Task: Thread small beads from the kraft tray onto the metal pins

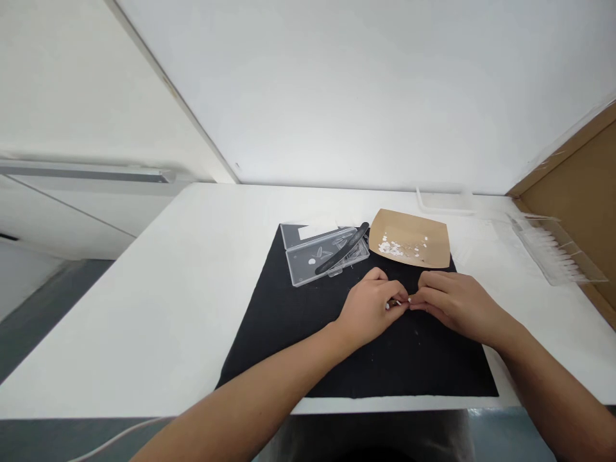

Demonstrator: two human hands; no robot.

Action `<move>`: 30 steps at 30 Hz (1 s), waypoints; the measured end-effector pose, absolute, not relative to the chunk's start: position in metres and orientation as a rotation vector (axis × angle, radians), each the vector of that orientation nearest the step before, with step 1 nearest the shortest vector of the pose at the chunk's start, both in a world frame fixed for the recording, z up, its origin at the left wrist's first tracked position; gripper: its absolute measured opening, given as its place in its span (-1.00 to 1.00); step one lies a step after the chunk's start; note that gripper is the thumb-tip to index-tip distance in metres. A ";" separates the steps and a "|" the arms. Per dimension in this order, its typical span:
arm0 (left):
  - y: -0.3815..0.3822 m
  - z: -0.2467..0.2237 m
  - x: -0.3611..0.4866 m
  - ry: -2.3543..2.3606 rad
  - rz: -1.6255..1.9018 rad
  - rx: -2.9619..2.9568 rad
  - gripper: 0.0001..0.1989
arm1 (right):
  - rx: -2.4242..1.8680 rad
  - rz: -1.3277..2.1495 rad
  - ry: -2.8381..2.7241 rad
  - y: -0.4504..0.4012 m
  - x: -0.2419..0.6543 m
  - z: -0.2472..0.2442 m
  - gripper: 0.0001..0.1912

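Over the black cloth (360, 359), my left hand (370, 307) is closed, thumb and fingers pinched together. Tiny white bits (398, 302) and something brownish show between its fingers, too small to name. My right hand (452, 301) is closed too, its fingertips meeting those of my left hand around a small white speck (409, 299). Beyond my left hand lies an opened clear plastic case (301, 273) with thin clear nail-shaped pieces and a white disc in it. A dark curved file-like strip (344, 249) rests across the case.
A brown paper tray (409, 224) with white flakes and brown crumbs sits behind my hands. On the right are a clear container (561, 253) of whitish slender pieces and a clear plastic tray (445, 204). White walls (337, 96) and a brown panel (577, 167) bound the white table (158, 308).
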State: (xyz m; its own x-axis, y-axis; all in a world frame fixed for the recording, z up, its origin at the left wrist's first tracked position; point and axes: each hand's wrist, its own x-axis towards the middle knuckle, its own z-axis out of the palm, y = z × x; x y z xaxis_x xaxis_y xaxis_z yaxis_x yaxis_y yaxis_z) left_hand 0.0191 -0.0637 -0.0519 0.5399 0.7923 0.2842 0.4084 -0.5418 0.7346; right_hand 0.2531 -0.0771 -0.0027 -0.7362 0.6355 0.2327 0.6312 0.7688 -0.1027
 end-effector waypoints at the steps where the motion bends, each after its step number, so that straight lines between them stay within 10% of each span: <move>1: -0.064 -0.052 0.019 0.966 0.819 2.172 -0.91 | -0.984 0.035 -2.712 -0.077 0.253 -0.003 -0.77; 30: -0.063 -0.051 0.020 0.993 0.794 2.167 -0.81 | -1.387 0.203 -2.354 -0.086 0.224 -0.008 -0.77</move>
